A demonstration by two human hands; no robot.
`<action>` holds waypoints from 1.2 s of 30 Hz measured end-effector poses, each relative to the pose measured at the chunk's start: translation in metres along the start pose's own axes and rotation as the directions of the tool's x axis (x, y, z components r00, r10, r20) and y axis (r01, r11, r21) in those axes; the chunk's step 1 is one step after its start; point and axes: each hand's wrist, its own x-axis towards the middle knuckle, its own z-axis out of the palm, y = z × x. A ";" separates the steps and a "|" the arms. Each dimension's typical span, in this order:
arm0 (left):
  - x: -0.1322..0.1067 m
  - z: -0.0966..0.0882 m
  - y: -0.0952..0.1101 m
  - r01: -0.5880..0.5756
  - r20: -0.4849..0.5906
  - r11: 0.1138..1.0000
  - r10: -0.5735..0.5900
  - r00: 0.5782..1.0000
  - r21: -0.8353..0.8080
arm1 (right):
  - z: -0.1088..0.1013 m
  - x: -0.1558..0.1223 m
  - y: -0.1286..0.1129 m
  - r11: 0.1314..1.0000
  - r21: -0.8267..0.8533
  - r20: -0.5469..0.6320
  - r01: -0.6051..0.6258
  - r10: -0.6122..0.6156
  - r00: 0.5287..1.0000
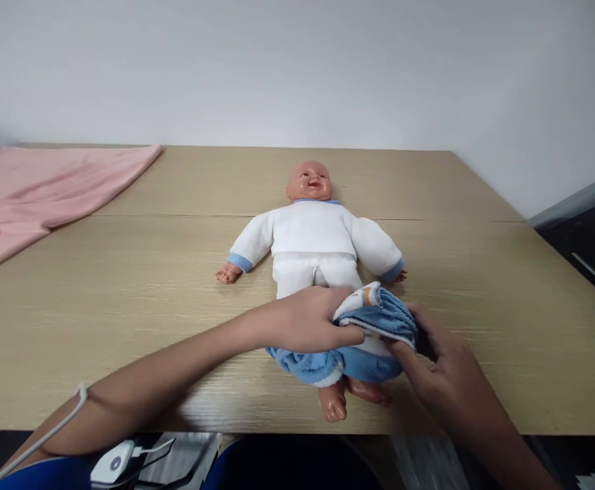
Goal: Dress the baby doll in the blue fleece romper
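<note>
A baby doll (pixel 312 228) lies on its back, head away from me, in a white long-sleeved top with blue cuffs and white bottoms. Blue-and-white plush trousers (pixel 379 316) are bunched around its lower legs, and its bare feet (pixel 333 401) stick out at the near end. My left hand (pixel 310 320) crosses over the doll's legs, thumb and fingers closed on the raised fabric. From the right, my right hand (pixel 433 350) grips the same fabric at its other side. Part of the doll's legs is hidden behind my left hand and the cloth.
A pink blanket (pixel 47 184) spreads over the left side of the wooden table (pixel 175 252). Behind the table is a pale wall (pixel 297 75). A dark object (pixel 588 231) stands beyond the right edge. A white device with a cable (pixel 114 463) is below the near edge.
</note>
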 end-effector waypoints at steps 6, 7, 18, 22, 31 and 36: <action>-0.002 0.013 -0.001 0.018 0.000 0.981 -0.018 1.000 0.194 | 0.003 -0.029 -0.007 0.996 0.018 0.116 -0.086 0.083 0.990; -0.002 0.014 -0.002 0.032 0.009 0.976 -0.035 0.999 0.217 | 0.005 -0.033 -0.006 0.996 -0.011 0.112 -0.084 0.085 0.990; -0.002 0.027 -0.003 0.042 0.051 0.855 -0.080 0.995 0.518 | 0.019 -0.056 0.022 0.985 -0.169 -0.109 -0.018 -0.001 0.994; -0.003 0.028 -0.005 0.031 0.050 0.868 -0.064 0.997 0.495 | 0.024 -0.061 0.028 0.995 -0.035 -0.056 -0.094 0.092 0.994; -0.001 0.024 -0.009 0.079 0.020 0.948 -0.090 0.996 0.308 | 0.036 -0.078 0.016 0.900 0.338 -0.006 -0.274 0.293 0.956; -0.002 0.019 -0.010 0.047 0.033 0.992 -0.052 0.998 0.117 | 0.045 -0.080 0.021 0.844 0.416 0.049 -0.338 0.350 0.935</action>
